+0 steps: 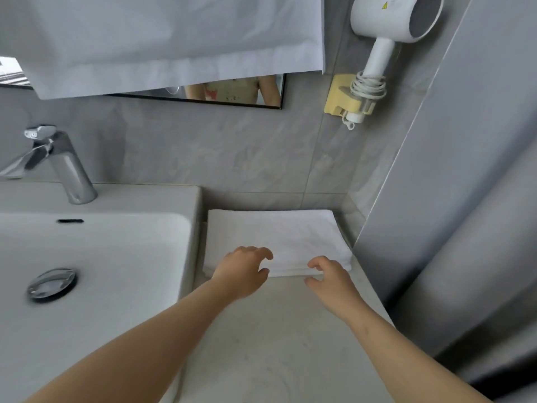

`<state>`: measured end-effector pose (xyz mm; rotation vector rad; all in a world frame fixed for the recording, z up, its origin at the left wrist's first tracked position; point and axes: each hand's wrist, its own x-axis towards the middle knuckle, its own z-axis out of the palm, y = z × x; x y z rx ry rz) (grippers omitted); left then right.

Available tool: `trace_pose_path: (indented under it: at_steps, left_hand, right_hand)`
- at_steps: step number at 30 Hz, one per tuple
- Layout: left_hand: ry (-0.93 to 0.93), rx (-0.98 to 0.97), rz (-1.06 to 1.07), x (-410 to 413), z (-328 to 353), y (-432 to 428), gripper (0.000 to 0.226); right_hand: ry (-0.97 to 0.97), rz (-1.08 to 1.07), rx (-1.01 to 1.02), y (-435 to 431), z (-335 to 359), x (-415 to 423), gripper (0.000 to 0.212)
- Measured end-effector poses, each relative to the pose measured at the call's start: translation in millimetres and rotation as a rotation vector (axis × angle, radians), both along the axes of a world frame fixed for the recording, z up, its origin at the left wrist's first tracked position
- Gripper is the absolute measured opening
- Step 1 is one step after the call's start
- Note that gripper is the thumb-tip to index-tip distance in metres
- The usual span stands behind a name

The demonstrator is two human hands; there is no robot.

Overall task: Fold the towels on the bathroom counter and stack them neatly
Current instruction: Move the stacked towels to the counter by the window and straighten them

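A folded white towel stack [286, 234] lies flat on the grey counter [270, 344], pushed back against the tiled wall and beside the basin. My left hand [244, 270] hovers at the stack's near left edge, fingers curled and apart, holding nothing. My right hand [331, 276] is at the near right edge, fingers spread, also holding nothing. Whether either hand touches the towel I cannot tell. The layers of the stack show only as thin lines along its front edge.
A white basin [96, 257] with a chrome drain and a chrome tap [62, 167] fills the left. A white hair dryer [386, 39] hangs in a yellow wall holder on the right. A mirror half covered with white paper runs above.
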<state>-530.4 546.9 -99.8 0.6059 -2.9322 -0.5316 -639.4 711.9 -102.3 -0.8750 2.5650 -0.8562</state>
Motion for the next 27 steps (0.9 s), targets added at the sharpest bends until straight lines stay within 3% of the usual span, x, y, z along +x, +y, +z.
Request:
trace_pose_path:
  at_steps: [8,20,27]
  left_hand:
    - [-0.051,-0.009,0.165,-34.9,-22.5,2.2,0.039]
    - [-0.239,-0.075,0.338,-62.7,-60.0,6.6,0.060]
    - [-0.160,-0.089,0.388,-70.7,-65.4,-11.0,0.041]
  right_hand:
    - [0.038,0.102,0.060,3.4,-19.1,-66.4,0.031]
    - [0.333,0.273,0.206,-12.8,-49.8,-131.4,0.044]
    - [0.444,0.354,0.268,-20.8,-66.4,-139.5,0.043]
